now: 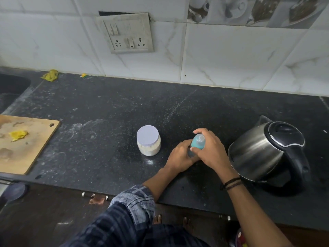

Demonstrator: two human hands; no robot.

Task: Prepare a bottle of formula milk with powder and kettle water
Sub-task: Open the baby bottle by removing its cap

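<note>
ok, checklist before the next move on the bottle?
1. Bottle held: ok, left hand grips its body.
2. Right hand on the teal top: ok, curled round it.
3. Top off: not ok, still on.
4. Jar open: not ok, lid on.
5. Kettle near: ok, just right of the hands, its lid shut.
6. Water in kettle: cannot tell.

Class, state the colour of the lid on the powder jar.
The lid is pale lilac, clearest in the head view.
</note>
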